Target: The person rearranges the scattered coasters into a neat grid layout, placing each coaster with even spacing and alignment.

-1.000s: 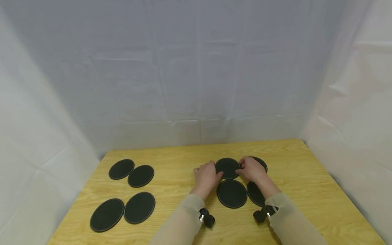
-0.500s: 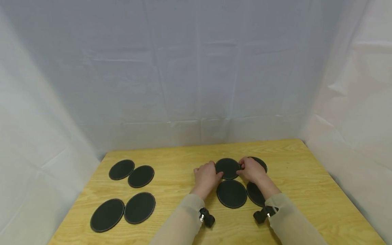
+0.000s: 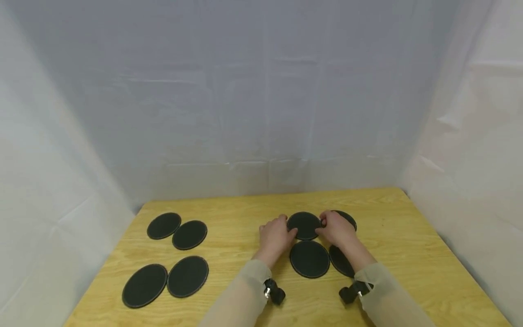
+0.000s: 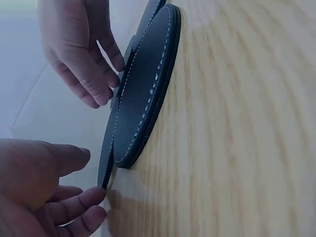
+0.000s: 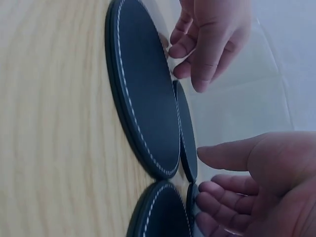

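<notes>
Nothing moved: a black disc [image 3: 304, 225] lies between relaxed left fingers [image 4: 79, 202] and right fingers [image 5: 232, 201].

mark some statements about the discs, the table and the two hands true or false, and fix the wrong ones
1. Eight black discs are visible on the wooden table. True.
2. The discs form a single pile. False: they are spread out in two groups.
3. In the head view, one far disc lies between the left hand and the right hand. True.
4. Both hands are at the left-hand group. False: both are at the right-hand group.
5. The right forearm partly hides a disc in the head view. True.
</notes>
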`<state>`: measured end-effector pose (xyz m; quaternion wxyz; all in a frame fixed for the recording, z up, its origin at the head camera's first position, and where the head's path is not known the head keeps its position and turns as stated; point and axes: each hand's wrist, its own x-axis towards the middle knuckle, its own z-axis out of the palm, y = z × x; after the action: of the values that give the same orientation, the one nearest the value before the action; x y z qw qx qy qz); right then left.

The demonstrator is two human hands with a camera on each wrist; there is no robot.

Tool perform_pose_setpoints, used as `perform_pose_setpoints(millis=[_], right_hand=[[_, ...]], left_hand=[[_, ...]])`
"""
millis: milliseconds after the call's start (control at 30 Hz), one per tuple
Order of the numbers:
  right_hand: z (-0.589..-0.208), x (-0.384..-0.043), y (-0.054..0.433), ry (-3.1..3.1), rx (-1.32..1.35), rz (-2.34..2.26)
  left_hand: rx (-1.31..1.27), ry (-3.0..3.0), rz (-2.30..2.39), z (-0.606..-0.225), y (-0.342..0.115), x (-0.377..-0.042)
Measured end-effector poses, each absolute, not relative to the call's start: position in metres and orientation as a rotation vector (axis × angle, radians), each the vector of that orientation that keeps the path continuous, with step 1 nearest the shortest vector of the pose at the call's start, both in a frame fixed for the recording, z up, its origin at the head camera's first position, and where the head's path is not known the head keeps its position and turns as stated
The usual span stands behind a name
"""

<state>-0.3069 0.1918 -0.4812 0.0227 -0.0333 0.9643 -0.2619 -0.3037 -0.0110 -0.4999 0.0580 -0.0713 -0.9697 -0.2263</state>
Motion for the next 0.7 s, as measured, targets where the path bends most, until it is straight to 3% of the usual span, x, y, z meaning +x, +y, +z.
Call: perform_pose_setpoints(millis=[300, 700], right_hand=[[-0.475, -0.294, 0.174, 3.102, -0.096, -0.716], [-0.476, -0.276, 0.135, 3.222, -0.358, -0.504]], left_hand=[[-0.225, -2.866, -0.612, -0.490, -0.020, -0.296], [-0.207, -2.792, -0.621, -0.481, -0.052, -0.273]])
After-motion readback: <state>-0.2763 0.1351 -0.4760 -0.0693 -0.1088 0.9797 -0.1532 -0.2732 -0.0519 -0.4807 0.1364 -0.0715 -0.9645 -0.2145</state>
